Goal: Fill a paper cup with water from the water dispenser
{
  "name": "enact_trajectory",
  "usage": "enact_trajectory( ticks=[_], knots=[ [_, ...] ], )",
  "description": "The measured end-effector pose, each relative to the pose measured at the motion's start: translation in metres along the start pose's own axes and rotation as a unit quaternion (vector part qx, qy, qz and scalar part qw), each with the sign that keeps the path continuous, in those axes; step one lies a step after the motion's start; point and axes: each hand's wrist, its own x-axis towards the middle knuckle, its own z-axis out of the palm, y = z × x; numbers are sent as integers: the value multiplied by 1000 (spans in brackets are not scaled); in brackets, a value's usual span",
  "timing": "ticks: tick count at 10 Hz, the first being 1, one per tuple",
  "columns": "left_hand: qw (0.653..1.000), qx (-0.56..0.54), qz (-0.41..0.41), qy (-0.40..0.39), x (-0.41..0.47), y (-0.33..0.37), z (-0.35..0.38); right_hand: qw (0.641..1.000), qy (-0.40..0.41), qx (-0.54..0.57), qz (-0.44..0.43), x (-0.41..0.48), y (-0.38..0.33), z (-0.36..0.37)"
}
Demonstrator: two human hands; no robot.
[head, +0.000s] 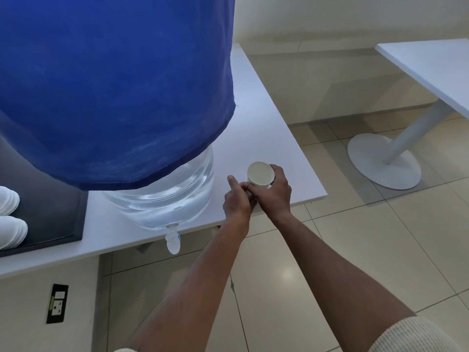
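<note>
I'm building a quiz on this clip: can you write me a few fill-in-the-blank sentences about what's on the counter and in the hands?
1. The right hand grips a ____ cup.
2. The water jug wears a cloth cover coloured ____.
3. The tap juts past the counter edge, to the ____ of the left hand.
4. The cup is not yet under the ____.

Missing words: paper; blue; left; tap
</note>
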Motion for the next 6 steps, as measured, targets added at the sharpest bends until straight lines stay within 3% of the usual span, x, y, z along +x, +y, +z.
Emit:
enact_trajectory(
  ticks=[6],
  knots=[
    [999, -3, 7, 36, -22, -3, -8, 998, -25, 15, 51, -40, 16, -25]
  ],
)
